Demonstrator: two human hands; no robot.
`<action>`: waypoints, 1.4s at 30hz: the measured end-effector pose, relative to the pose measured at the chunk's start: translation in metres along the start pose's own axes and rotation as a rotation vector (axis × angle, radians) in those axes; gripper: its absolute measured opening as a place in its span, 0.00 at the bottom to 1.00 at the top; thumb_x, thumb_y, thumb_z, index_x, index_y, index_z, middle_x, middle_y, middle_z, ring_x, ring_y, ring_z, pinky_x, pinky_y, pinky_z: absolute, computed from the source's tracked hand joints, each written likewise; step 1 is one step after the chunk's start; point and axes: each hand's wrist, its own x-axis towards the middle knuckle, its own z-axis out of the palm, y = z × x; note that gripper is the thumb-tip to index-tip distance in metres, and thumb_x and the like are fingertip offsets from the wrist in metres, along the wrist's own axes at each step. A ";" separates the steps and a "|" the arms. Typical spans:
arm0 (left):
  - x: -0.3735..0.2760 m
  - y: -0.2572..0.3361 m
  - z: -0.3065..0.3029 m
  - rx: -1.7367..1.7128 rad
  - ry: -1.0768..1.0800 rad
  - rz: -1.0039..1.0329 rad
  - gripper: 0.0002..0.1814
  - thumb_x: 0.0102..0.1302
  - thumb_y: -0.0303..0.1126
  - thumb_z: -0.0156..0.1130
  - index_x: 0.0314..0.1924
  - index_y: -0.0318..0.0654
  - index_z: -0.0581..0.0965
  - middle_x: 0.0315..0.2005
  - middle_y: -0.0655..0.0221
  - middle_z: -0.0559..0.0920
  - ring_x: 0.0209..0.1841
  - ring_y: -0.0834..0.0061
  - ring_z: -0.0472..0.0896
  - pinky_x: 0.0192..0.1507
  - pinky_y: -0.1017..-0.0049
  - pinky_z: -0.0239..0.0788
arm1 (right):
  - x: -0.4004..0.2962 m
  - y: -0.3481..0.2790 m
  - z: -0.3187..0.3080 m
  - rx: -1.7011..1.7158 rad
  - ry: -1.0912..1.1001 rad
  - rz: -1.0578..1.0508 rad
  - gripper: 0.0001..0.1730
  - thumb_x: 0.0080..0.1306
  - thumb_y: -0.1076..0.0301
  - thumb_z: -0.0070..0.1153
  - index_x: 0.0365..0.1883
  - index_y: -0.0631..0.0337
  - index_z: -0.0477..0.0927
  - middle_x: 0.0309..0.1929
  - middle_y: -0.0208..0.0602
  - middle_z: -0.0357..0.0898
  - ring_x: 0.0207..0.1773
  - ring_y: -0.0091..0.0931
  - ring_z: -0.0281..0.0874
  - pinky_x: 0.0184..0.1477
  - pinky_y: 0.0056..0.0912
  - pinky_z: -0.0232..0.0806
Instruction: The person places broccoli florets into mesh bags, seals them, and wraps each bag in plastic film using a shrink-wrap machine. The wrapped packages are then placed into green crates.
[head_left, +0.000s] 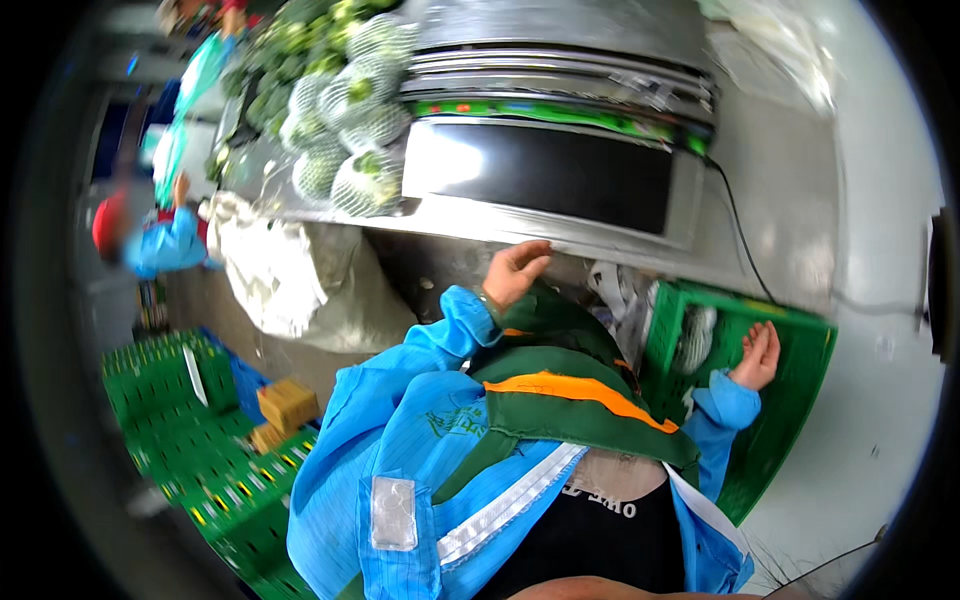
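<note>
My left hand (517, 274) is empty, its fingers bent and a little apart, at the near edge of a metal worktable (480, 225). Empty too, my right hand (757, 356) hovers at the right over a green plastic crate (795, 405), fingers loosely curled. In that crate lies a white foam net (697, 337); whether it holds anything is unclear. Beyond my left hand, a film wrapping machine with a black plate (555, 172) and a green control strip (525, 111) stands on the table. Left of it, round green vegetables in white foam nets (367, 180) are piled beside broccoli heads (277, 60).
A large white woven sack (322, 285) stands against the table's near side. Green slotted crates (180, 442) and a cardboard box (289, 405) are at lower left. A co-worker in blue (169, 244) is at far left. A black cable (739, 225) hangs over the table edge.
</note>
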 end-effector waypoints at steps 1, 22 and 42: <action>-0.006 0.002 -0.023 -0.029 0.139 -0.030 0.17 0.64 0.27 0.59 0.52 0.31 0.75 0.44 0.64 0.81 0.45 0.76 0.77 0.50 0.76 0.68 | 0.004 -0.019 0.019 0.038 -0.048 -0.028 0.17 0.69 0.65 0.51 0.52 0.66 0.74 0.43 0.39 0.78 0.44 0.24 0.75 0.44 0.27 0.68; 0.030 -0.032 -0.341 -0.346 0.795 -0.025 0.39 0.57 0.37 0.69 0.62 0.27 0.62 0.52 0.57 0.74 0.50 0.71 0.74 0.52 0.75 0.66 | -0.302 -0.051 0.589 -0.473 -1.474 -0.088 0.46 0.57 0.53 0.61 0.65 0.69 0.54 0.58 0.61 0.66 0.60 0.49 0.65 0.61 0.43 0.59; 0.256 0.220 -0.141 0.163 0.045 0.463 0.36 0.57 0.44 0.68 0.57 0.27 0.68 0.34 0.60 0.82 0.34 0.75 0.79 0.39 0.75 0.72 | 0.058 -0.216 0.467 -0.162 -0.777 -0.296 0.30 0.69 0.49 0.48 0.57 0.67 0.70 0.50 0.38 0.75 0.50 0.23 0.71 0.51 0.23 0.63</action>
